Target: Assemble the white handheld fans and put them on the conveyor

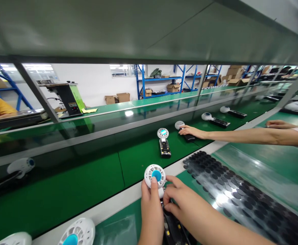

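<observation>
Near the bottom centre is a handheld fan [161,170] with a white round slotted head, a blue centre disc and a black body with bare electronics. My left hand [152,211] is closed around the head's left side, its thumb pressed on the blue disc. My right hand [180,197] grips the fan at its neck, fingers curled, one fingertip touching the head's right rim. The fan's lower body is partly hidden by my hands. Right of my hands lies a sheet of black round discs [237,194]. Another fan [165,148], with its board exposed, lies just beyond on the green belt.
The green conveyor belt [95,177] carries several more fans. A co-worker's hand [193,132] reaches from the right onto a fan there. White fan heads [84,229] sit at lower left. A grey shelf [113,30] hangs low overhead; a black-and-green machine [68,98] stands behind.
</observation>
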